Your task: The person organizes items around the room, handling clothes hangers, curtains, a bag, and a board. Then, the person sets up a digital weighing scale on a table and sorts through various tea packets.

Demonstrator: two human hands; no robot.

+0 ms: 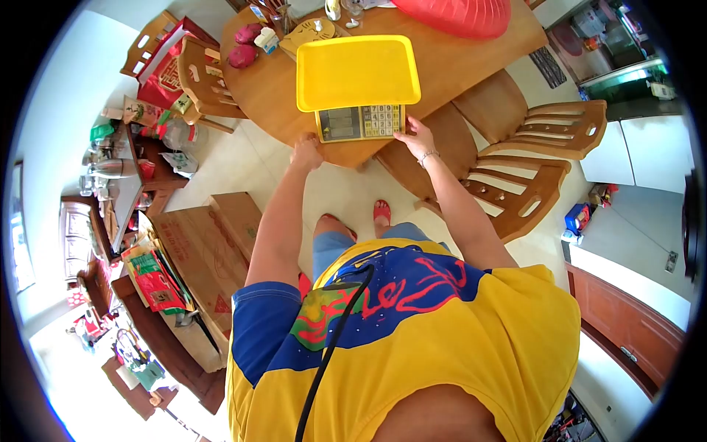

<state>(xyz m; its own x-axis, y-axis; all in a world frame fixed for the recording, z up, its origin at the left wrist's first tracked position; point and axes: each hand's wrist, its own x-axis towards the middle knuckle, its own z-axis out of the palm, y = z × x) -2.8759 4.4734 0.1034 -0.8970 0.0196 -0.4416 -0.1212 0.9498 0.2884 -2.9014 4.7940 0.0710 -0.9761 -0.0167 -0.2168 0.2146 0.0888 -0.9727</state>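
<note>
A weighing scale with a keypad and display panel (pixel 360 123) stands at the near edge of the wooden table (pixel 442 70). On top of it sits a flat yellow tray (pixel 358 72). My left hand (pixel 307 151) is at the scale's lower left corner, its fingers closed and partly hidden against the table edge. My right hand (pixel 417 137) touches the scale's lower right corner, thumb on its front edge and the fingers bent along its side.
Purple-red fruits (pixel 242 54) and a cat-shaped board (pixel 313 33) lie behind the tray, with a red mesh cover (pixel 460 13) at the back right. Wooden chairs (pixel 515 188) stand right of the table; another chair (pixel 208 79) is on the left. Cardboard boxes (pixel 199 250) stand lower left.
</note>
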